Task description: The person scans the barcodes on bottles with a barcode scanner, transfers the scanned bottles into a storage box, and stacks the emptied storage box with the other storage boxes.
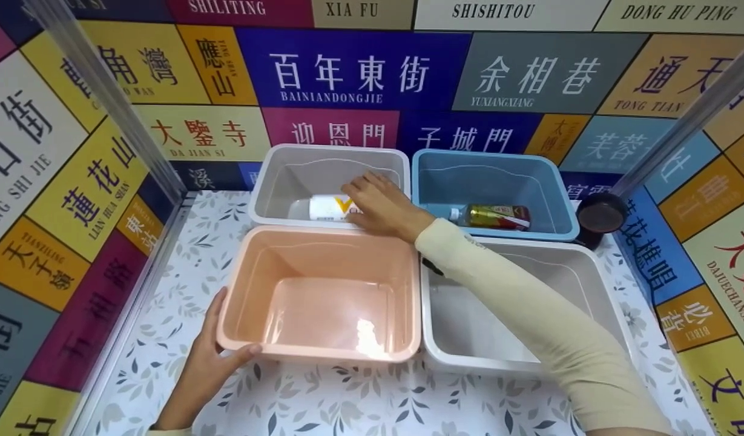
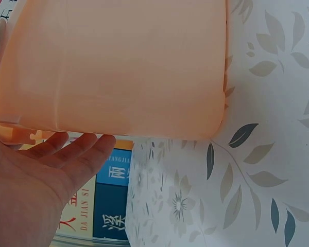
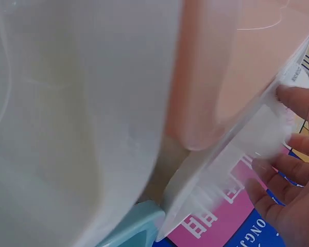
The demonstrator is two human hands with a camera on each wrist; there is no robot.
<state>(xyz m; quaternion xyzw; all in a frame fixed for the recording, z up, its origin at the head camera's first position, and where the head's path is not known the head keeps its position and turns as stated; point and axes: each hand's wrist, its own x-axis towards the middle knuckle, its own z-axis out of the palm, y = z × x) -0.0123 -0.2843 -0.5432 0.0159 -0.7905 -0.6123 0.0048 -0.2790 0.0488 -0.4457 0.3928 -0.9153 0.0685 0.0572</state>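
My left hand (image 1: 211, 357) holds the near left corner of a peach plastic bin (image 1: 323, 354), thumb at the front rim. In the left wrist view its fingers (image 2: 87, 149) lie along the bin's outer wall. Reaching into the light grey bin (image 1: 275, 169) at the back left, my right hand (image 1: 381, 203) holds a white bottle with a yellow mark (image 1: 329, 208). The bottle lies on its side, its right end covered by the hand. The right wrist view has the thumb and fingers (image 3: 278, 177) loosely curved around the bottle, which is blurred there.
A blue bin (image 1: 493, 160) at the back right holds a lying drink bottle (image 1: 499, 216). In front of it stands a white bin (image 1: 468, 357), partly under my right sleeve. A dark round object (image 1: 602, 213) stands beside the blue bin. Lettered panels surround the leaf-patterned table (image 1: 323, 399).
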